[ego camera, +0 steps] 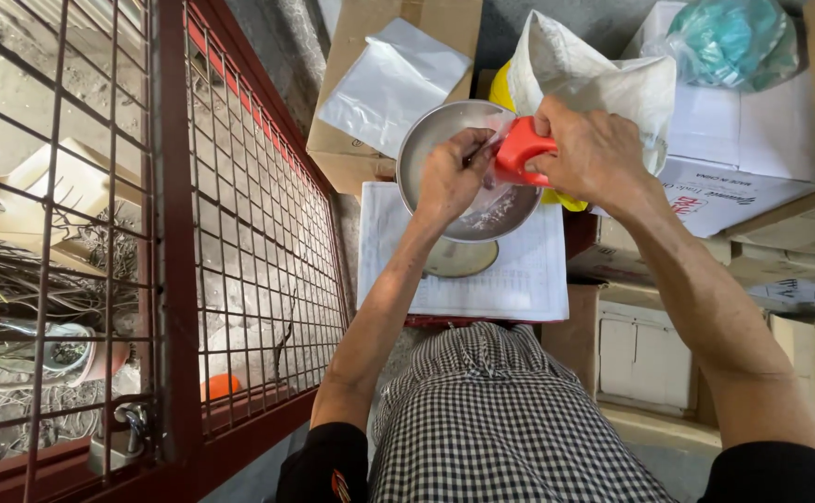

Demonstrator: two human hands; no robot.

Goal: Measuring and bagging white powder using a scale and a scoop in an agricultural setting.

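Above the round metal bowl (426, 154), your right hand (594, 154) is clamped on a red scoop (522, 149), while your left hand (452, 172) pinches a clear plastic bag (491, 191) just beside it.

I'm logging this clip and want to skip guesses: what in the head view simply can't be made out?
- Red scoop: its mouth and contents are covered by the right hand.
- Clear bag at the left hand: too see-through to trace its edges.
- White grains in the metal bowl: too small to identify.
- Yellow object: mostly hidden behind the white sack.
- Green bundle: cut off by the top edge.
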